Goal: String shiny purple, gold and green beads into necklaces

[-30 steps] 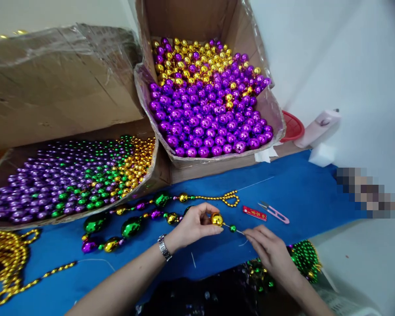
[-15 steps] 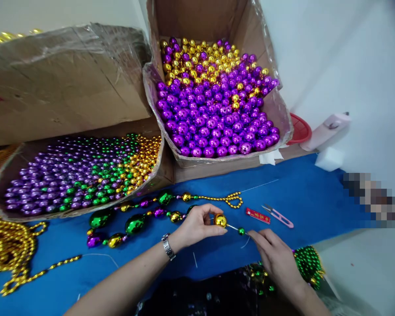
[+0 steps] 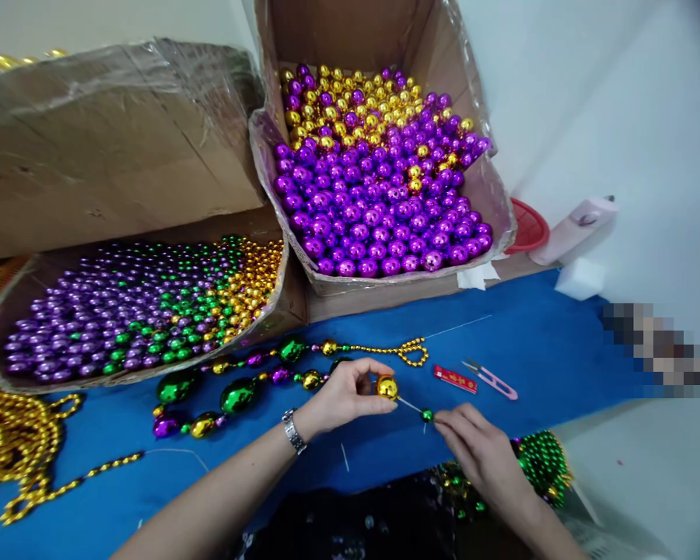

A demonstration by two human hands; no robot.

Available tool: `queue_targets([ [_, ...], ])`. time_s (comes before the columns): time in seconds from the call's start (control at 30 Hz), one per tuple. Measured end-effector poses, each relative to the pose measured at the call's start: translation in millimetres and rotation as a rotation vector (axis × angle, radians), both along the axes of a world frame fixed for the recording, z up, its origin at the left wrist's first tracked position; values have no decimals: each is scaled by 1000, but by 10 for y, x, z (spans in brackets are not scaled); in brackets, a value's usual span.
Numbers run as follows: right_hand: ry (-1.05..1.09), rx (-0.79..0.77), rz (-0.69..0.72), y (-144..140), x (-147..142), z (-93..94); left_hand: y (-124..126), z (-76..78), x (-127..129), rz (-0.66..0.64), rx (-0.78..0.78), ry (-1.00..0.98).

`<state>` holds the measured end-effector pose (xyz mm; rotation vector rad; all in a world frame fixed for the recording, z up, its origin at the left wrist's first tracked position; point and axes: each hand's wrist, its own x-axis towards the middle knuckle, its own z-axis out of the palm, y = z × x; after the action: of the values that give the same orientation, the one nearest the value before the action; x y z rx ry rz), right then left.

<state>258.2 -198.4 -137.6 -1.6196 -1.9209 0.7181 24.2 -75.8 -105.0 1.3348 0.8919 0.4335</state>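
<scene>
Between the thumb and fingers of my left hand [image 3: 350,395] is a large gold bead [image 3: 386,387]. A pale string [image 3: 409,404] runs from it to a small green bead [image 3: 427,416]. The fingertips of my right hand [image 3: 472,443] pinch beside that green bead; whether they grip the bead, the string or a needle is hard to see. Behind my left hand lies a strung necklace [image 3: 239,397] of green, gold and purple beads. Its thin gold-bead end [image 3: 414,354] forms a loop, with a string trailing to the right.
Pink thread snips [image 3: 495,381] and a red packet [image 3: 455,379] lie on the blue cloth [image 3: 548,350]. One carton [image 3: 495,233] holds purple and gold beads; another carton [image 3: 288,303] holds smaller mixed beads. Gold bead strands [image 3: 17,435] are heaped at left, green strands [image 3: 542,467] at lower right.
My right hand has shifted slightly left, and the green bead's string slopes a little more. The gold bead stays in my left hand. The whole view has moved slightly.
</scene>
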Motion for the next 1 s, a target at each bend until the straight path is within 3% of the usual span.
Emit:
queue_targets([
  [0.2,152,-91,10,-24,-86,108,-8,-9,0,32,-27,-27],
  [0.33,208,-71,4,-2,-90,139,-16,-7,5,51,-70,-85],
  [0.63,137,48,-47,-13,-114,68,3,8,14,69,-104,-130],
  [0.8,216,-45,-44,0,-135,163,2,-28,24,98,-154,-120],
  [1.0,181,-33,-54,-11,-115,217,3,-19,31,99,-119,-134],
])
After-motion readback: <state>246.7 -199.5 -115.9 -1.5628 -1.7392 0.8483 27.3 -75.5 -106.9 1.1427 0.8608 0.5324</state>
